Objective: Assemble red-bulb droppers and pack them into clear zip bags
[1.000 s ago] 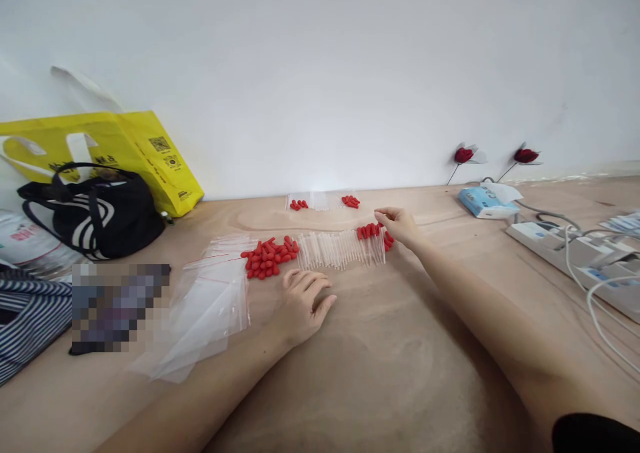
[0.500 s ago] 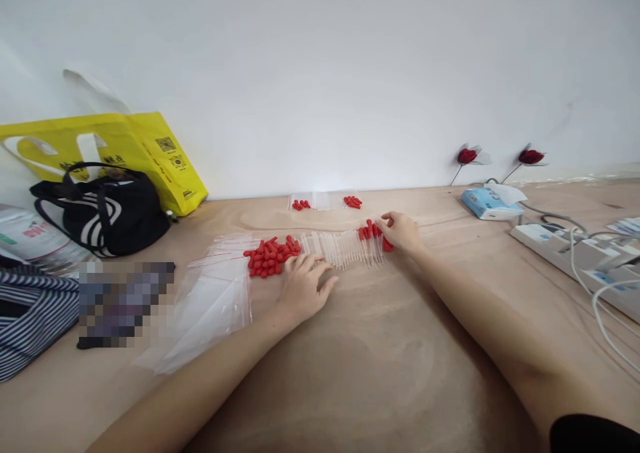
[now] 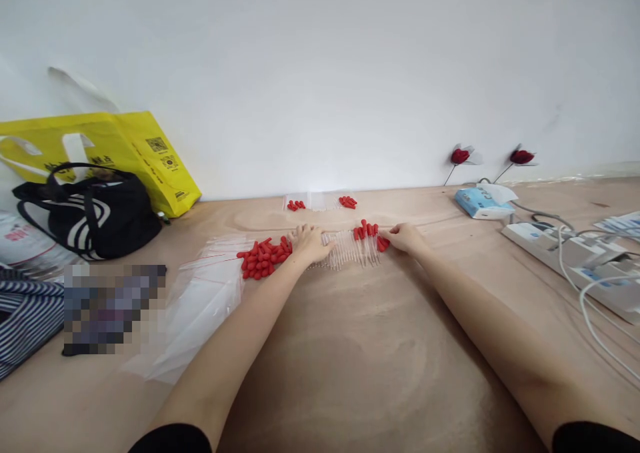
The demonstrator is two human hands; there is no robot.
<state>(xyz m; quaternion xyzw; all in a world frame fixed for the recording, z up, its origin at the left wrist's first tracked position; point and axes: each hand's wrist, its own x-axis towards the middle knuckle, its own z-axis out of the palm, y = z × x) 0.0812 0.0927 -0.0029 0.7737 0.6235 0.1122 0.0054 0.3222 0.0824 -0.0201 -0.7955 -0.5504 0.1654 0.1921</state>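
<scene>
Tubes (image 3: 341, 249), thin and clear, lie side by side in the head view, in a row running left to right across the middle of the wooden counter (image 3: 350, 359), short of its far edge by the wall (image 3: 320, 79). Several at the row's right end have red bulbs (image 3: 367, 231) at their far ends. More red pieces (image 3: 383, 245) sit just right of those, and a red heap (image 3: 260, 259) lies by the row's left end. The left hand (image 3: 307, 243) reaches over the left part of the row, palm down, its grip open with the fingers somewhat spread; whether its fingertips press on the tubes cannot be told. The right hand (image 3: 406, 239) is at the row's right end, fingertips beside the red pieces, thumb and fingers drawn close; whether the grip has hold of one is too small to tell. Left of the heap, flat clear bags (image 3: 213, 306) overlap, partly behind the left forearm. Along the counter's far edge lies clear packaging (image 3: 316, 201) with two small red clusters, one left (image 3: 296, 205) and one right (image 3: 349, 202). Toward the left edge stand a yellow bag (image 3: 173, 183) and a black bag (image 3: 123, 216), with striped cloth (image 3: 30, 319) nearer. Toward the right are a blue tissue pack (image 3: 480, 204), a white power strip (image 3: 590, 276) with cables, and two red flowers (image 3: 460, 156) near the wall.
</scene>
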